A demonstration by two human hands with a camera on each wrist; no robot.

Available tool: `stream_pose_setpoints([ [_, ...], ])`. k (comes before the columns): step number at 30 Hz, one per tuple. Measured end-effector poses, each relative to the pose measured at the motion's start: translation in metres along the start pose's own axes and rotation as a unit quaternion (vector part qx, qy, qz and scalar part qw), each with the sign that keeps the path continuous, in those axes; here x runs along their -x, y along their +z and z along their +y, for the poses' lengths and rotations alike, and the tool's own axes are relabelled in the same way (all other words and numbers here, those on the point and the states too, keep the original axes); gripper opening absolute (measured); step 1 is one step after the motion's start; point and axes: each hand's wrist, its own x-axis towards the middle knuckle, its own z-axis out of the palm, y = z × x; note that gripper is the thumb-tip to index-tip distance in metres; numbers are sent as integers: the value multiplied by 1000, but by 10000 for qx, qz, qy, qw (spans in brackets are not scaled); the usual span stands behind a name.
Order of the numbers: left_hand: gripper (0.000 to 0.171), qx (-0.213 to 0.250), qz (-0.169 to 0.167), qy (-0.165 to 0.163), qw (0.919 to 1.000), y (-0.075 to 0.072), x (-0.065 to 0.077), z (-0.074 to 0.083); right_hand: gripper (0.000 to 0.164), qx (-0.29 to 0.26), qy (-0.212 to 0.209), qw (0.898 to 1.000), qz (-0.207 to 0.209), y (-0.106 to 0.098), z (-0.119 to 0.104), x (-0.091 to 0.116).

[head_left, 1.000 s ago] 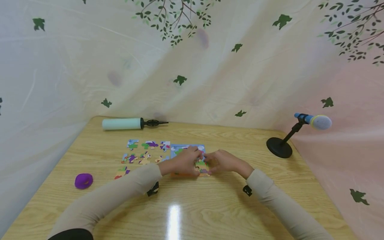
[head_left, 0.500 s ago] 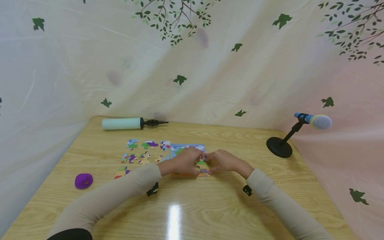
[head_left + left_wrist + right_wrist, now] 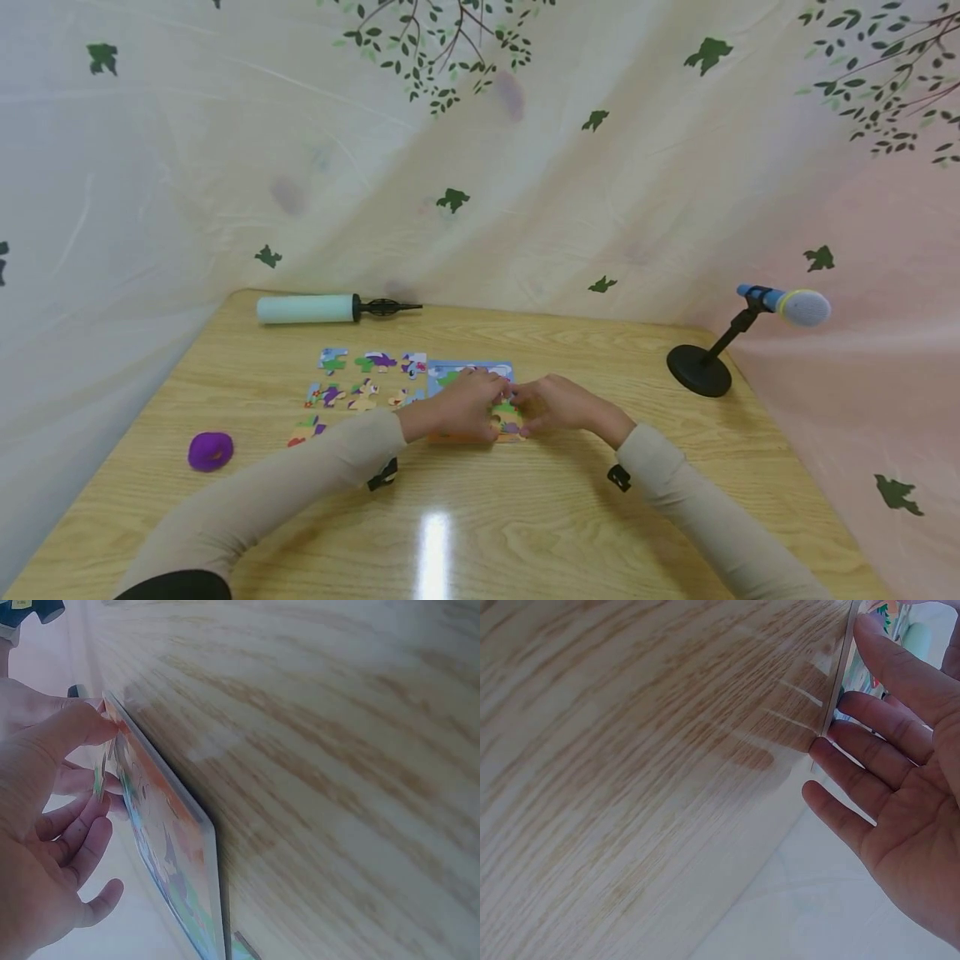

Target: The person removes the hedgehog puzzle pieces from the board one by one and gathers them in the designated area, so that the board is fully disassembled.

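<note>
A colourful puzzle board [image 3: 471, 364] lies flat on the table in the head view, partly hidden under my left hand [image 3: 467, 406]. In the left wrist view, a thin puzzle piece [image 3: 98, 780] with a green face stands tilted above the board, between the thumb and fingertips of that hand. My right hand [image 3: 558, 402] is at the board's right side. Its thumb and fingertips touch along the edge in the right wrist view, its fingers loosely bent. The fingertips of both hands come close together over the board's right part.
Several loose puzzle pieces [image 3: 377, 361] lie in rows left of the board. A light-blue hand pump [image 3: 307, 309] lies at the back. A purple lump [image 3: 211, 451] sits at left, a microphone [image 3: 802, 307] on a black stand [image 3: 699, 370] at right.
Both hands keep nearly the same place over the board. The head view has shifted very slightly; the loose pieces have not moved.
</note>
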Motion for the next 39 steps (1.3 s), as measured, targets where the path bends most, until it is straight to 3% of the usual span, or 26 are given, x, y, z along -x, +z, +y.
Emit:
stream_pose_setpoints([
  [17,53,-391,-86,-148,9991,-1,5,0,48,71,-40,10000,-7,0,-1,0],
  [24,53,-407,-93,-114,9991,-11,12,-4,47,177,-104,9998,58,1,0,1],
  [29,50,-409,59,-69,9991,-22,25,-11,47,164,-56,9998,56,1,-1,1],
  [39,55,-211,35,-244,9995,-47,60,-24,49,143,101,9998,-52,1,-3,0],
])
